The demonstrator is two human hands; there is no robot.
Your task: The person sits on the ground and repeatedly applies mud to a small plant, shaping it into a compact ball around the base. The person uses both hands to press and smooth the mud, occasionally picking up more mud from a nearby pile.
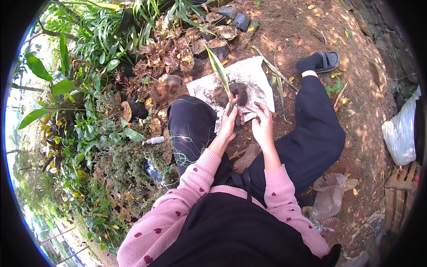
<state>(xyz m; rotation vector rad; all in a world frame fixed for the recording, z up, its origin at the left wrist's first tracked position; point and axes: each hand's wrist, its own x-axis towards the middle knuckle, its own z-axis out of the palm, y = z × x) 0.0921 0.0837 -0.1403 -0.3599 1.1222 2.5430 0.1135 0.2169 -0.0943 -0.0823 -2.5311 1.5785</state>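
Note:
My left hand (229, 121) is closed around the base of a long, yellow-edged snake plant leaf (218, 71), which points up and away from me. Just to its right is my right hand (262, 121), its fingers partly spread and soiled; whether they pinch a thin strand is too small to tell. Beyond both hands, a dark clump of soil and fibre (238, 94) lies on a white, dirt-marked sheet (260, 71). Tangled green string (181, 155) rests over my left knee.
Potted plants and bagged soil crowd the left side, with a small white bottle (155, 140) among them. Cut leaves (279, 95) lie right of the sheet. A clear plastic bag (329, 195), a white sack (402, 133) and a wooden crate (400, 197) are at the right.

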